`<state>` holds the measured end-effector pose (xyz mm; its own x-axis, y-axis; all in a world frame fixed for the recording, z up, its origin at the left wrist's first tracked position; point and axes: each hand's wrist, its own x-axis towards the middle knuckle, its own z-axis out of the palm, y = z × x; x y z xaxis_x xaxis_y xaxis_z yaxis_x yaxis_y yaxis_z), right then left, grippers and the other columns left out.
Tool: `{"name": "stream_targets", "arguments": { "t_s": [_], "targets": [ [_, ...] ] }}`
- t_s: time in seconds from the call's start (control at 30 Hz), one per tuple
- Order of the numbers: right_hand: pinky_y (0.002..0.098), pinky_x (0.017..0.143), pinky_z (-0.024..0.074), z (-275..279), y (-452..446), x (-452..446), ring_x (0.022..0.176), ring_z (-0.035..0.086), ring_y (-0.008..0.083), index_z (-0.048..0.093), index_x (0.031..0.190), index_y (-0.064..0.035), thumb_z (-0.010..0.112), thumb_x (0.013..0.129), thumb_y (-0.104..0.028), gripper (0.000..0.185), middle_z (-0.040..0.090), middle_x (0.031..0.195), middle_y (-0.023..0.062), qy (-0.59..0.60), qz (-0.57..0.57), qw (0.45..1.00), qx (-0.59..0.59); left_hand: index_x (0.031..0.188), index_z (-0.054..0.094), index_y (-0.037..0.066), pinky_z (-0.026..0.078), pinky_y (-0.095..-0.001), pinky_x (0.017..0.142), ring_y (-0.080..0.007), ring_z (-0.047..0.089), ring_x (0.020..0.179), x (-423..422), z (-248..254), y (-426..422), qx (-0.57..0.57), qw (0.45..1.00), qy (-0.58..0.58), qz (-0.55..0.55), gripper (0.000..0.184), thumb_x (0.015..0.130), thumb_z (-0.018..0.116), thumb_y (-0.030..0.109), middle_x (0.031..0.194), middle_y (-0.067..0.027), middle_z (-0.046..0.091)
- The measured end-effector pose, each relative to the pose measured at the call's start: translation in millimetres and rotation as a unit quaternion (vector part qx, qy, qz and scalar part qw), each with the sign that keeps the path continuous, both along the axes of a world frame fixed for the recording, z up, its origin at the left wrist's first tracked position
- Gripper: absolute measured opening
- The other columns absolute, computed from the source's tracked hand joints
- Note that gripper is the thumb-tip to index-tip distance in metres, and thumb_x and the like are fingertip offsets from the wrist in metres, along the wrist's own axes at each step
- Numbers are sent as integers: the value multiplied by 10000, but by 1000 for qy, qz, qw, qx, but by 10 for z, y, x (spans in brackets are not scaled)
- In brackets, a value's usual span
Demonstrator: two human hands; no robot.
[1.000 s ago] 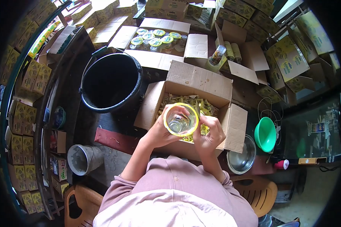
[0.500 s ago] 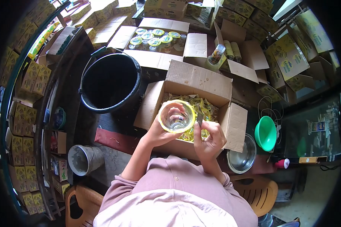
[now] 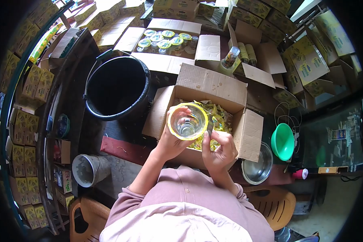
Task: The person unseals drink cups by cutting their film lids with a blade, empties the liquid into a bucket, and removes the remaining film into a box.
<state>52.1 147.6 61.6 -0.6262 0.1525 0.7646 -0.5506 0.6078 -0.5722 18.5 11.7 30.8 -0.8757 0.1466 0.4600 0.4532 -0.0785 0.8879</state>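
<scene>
My left hand (image 3: 170, 141) is wrapped around a clear plastic cup (image 3: 186, 129), its mouth tilted up toward me. A yellow, ragged-edged film ring (image 3: 206, 126) runs round the cup's rim. In my right hand (image 3: 220, 152) a small dark blade (image 3: 210, 128) is pinched, pointing up close to the right side of the rim; whether it touches the cup I cannot tell. Below both hands is an open cardboard box (image 3: 213, 88) with many yellow film scraps (image 3: 218, 117) inside.
A large black bucket (image 3: 146, 97) stands to the left, and a grey bucket (image 3: 97, 171) lower left. Behind is a carton of sealed cups (image 3: 163, 43). On the right are a steel bowl (image 3: 259, 171) and a green bowl (image 3: 283, 142).
The cup has tilted and shifted slightly left in my left hand. My right hand has moved a little down and left with the blade, staying near the rim.
</scene>
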Motion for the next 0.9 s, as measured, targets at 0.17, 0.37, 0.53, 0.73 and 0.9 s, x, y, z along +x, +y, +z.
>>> {"name": "stream_targets", "arguments": {
  "t_s": [0.17, 0.37, 0.53, 0.73, 0.9],
  "targets": [
    [279, 572, 500, 3, -17, -21, 635, 616, 206, 590, 794, -15, 689, 661, 43, 176, 605, 723, 104, 4, -10, 1000, -2, 1211, 329, 33, 434, -330, 876, -226, 468, 1040, 12, 12, 13, -11, 1000, -1, -3, 701, 655, 753, 85, 1127, -129, 373],
    [282, 577, 503, 33, -2, -79, 637, 615, 209, 602, 821, -15, 683, 651, 55, 202, 604, 726, 104, 19, -24, 999, 18, 1200, 333, 29, 418, -335, 885, -231, 474, 1025, 14, 28, 6, -41, 999, 12, 1, 710, 643, 766, 106, 1122, -132, 379],
    [280, 584, 502, 54, 9, -107, 637, 614, 211, 606, 826, -20, 679, 648, 60, 209, 608, 736, 106, 19, -22, 999, 20, 1195, 336, 25, 410, -339, 891, -236, 479, 1014, 15, 58, -26, -65, 998, 4, -11, 699, 647, 762, 107, 1113, -127, 391],
    [280, 586, 497, 44, 32, -127, 649, 615, 210, 606, 825, -20, 679, 650, 59, 205, 608, 738, 109, 10, -11, 1000, 12, 1188, 346, 24, 409, -339, 889, -242, 483, 1008, 17, 69, -48, -81, 996, 4, -24, 683, 646, 755, 102, 1104, -129, 400],
    [277, 590, 496, 31, 67, -144, 655, 617, 205, 607, 824, -18, 683, 655, 48, 197, 610, 742, 109, -8, -4, 1000, -3, 1188, 354, 23, 405, -335, 885, -238, 486, 1005, 25, 87, -24, -90, 995, 27, -32, 684, 640, 755, 104, 1100, -128, 412]
  ]
}}
